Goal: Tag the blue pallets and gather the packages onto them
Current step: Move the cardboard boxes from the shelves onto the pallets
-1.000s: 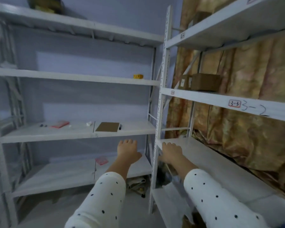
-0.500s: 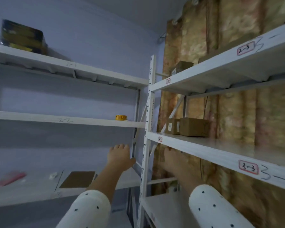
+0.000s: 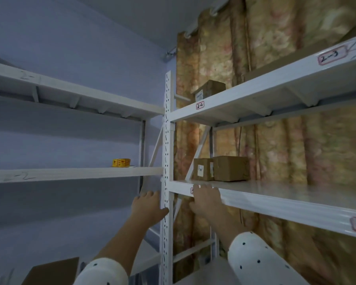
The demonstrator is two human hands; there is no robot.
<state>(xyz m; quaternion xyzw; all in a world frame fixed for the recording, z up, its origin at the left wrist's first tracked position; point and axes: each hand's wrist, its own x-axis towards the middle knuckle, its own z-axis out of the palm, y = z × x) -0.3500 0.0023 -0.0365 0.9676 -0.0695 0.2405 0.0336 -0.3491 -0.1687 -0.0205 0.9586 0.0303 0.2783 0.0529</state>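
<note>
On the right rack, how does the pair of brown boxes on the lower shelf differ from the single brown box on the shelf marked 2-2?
The pair of brown boxes stands on the shelf just above the right hand; the single brown box stands one shelf higher. The pair shows whole, side by side; the single box is partly hidden behind its shelf edge. In the pair, the left box is narrower than its neighbour. All are brown cardboard, and a white label shows on the single box and on the pair's left box.

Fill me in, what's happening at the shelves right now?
A person is reaching up with both hands toward the right-hand rack. The right hand is at the front edge of the shelf where two brown boxes sit side by side; the left hand is open beside the white upright post. Neither hand holds a package yet. Another box sits on the shelf above. No blue pallet is in view.
</note>
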